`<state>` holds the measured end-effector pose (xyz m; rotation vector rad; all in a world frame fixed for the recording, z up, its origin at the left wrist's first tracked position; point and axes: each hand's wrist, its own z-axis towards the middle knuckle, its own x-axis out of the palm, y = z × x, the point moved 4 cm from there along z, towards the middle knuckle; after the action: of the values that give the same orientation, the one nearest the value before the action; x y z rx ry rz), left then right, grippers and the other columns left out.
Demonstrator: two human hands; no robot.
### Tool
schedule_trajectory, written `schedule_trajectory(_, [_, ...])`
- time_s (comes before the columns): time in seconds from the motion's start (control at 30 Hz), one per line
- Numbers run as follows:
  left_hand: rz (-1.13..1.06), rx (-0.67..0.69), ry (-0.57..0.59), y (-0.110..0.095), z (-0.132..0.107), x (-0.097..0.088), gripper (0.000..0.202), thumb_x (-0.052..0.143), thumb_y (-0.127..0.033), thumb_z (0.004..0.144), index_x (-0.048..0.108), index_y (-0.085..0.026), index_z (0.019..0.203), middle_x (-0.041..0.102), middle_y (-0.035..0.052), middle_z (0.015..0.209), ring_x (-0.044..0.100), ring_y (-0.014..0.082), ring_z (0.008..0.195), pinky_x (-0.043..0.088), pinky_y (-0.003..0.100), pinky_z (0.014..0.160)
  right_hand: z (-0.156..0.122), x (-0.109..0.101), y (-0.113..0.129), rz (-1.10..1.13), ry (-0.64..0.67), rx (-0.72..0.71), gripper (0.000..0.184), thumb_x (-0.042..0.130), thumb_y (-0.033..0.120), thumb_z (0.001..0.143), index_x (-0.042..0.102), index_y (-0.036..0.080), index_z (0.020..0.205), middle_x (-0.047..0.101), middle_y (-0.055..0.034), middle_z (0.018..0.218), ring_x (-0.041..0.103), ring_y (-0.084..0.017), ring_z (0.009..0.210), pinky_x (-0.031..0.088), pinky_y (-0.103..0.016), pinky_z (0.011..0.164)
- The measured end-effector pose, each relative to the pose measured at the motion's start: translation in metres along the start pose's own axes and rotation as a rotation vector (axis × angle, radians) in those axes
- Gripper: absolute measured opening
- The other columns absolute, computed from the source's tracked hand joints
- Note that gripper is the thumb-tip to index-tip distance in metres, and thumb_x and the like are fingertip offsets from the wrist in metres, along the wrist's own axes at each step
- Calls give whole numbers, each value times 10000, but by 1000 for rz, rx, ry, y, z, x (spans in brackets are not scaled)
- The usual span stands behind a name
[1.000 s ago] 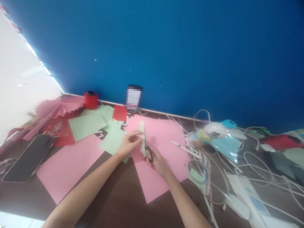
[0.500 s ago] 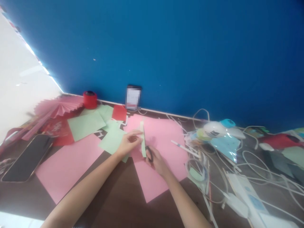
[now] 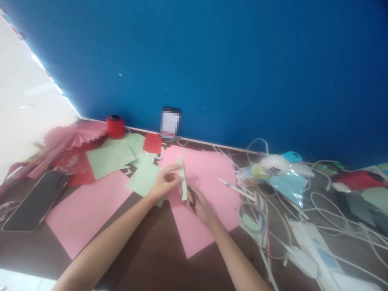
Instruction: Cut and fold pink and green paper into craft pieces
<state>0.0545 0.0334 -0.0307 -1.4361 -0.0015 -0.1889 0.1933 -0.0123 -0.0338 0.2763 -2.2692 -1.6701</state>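
Over a large pink sheet (image 3: 212, 173), my left hand (image 3: 163, 184) pinches a narrow pale green paper strip (image 3: 184, 188) by its left edge. The strip stands roughly upright in view, and its upper end looks blurred and bent. My right hand (image 3: 200, 206) is closed around the black handles of a pair of scissors (image 3: 190, 195), just right of the strip's lower part. The blades are mostly hidden by the strip and blur, so how far they are apart cannot be seen.
Left are green sheets (image 3: 110, 159), another pink sheet (image 3: 91, 210), a phone (image 3: 34, 202), a pleated pink paper fan (image 3: 75, 135) and a red round container (image 3: 115, 126). A small framed card (image 3: 170, 124) leans on the blue wall. Tangled white cables (image 3: 327, 210) and plastic packets (image 3: 287, 186) lie right.
The strip's upper end has narrowed and tilted, with a thin paler piece now showing above it. Both hands keep nearly the same place and grip.
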Motion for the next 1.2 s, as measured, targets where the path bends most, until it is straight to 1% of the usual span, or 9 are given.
schedule_trajectory(0.1, [-5,-4,3,-2,-1,0,362,631,-235,727,587,-193,1083,479,105,1243,584,68,658,521,238,661,0,0,0,-2,-2,-7,309,504,481,808,448,192,715,373,74,530,282,-34,389,184,-195,389])
schedule_trajectory(0.2, [0,-6,4,-3,-1,0,417,631,-231,729,552,-203,1138,495,107,1234,582,70,662,521,239,655,0,0,-1,-10,1,-4,291,501,465,817,469,188,735,382,69,541,281,-35,397,180,-199,391])
schedule_trajectory(0.33, [7,6,7,-3,-1,0,490,638,-242,725,512,-219,1199,441,128,1305,577,65,651,527,255,661,0,0,-3,-15,-2,-7,284,493,467,824,474,193,752,351,76,512,270,-46,400,172,-204,394])
schedule_trajectory(0.5, [-2,13,7,-3,0,0,491,641,-255,723,522,-220,1198,380,145,1358,574,58,634,526,258,651,0,0,-5,-14,-15,-2,293,494,481,819,469,195,757,357,73,518,275,-46,409,178,-204,398])
schedule_trajectory(0.7, [0,7,7,-6,0,0,492,640,-231,726,519,-216,1203,391,144,1350,566,50,628,518,251,646,1,-3,-9,-39,-42,24,324,515,509,791,462,194,737,402,62,551,297,-50,437,201,-204,407])
schedule_trajectory(0.9, [7,11,2,-4,0,-1,486,639,-238,729,520,-211,1199,409,142,1338,569,55,623,518,252,629,1,-2,-8,-34,-29,43,318,519,507,789,462,198,742,415,61,574,301,-52,447,227,-201,420])
schedule_trajectory(1.07, [0,13,8,-2,1,-2,492,640,-223,726,517,-202,1202,442,140,1312,579,62,629,520,260,645,1,-2,-10,-26,-53,58,301,544,492,774,490,196,764,431,48,613,366,-66,501,285,-195,449])
schedule_trajectory(1.2, [-2,13,4,-3,2,-2,494,641,-205,719,520,-195,1197,444,142,1314,581,64,636,515,253,637,1,-3,-10,-43,-83,58,295,552,484,770,526,194,820,477,19,693,454,-93,609,378,-212,544])
